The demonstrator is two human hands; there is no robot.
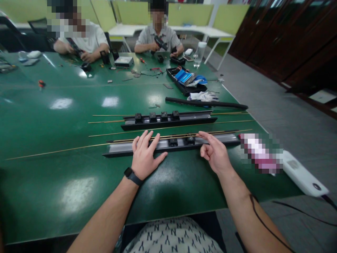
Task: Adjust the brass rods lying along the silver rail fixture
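My left hand [145, 154], fingers spread and palm down, rests over the near black channel rail [118, 149] with its silvery inside. My right hand [216, 151] is at the same rail farther right, index finger stretched along its far edge and the other fingers partly curled. Thin brass-coloured rods [179, 136] run along the rail beneath my fingertips. Between my hands, two small black blocks [173, 140] sit in the rail. Behind it lies a second black rail [168, 123] with several similar blocks. One long thin rod [52, 151] sticks out leftward.
A black foam tube [207, 103], white gloves [204, 96] and a black tray [179, 86] with blue packs lie beyond the rails. A white power strip [302, 172] is at the right edge. Two people [81, 44] sit across the green table [86, 196], holding tools.
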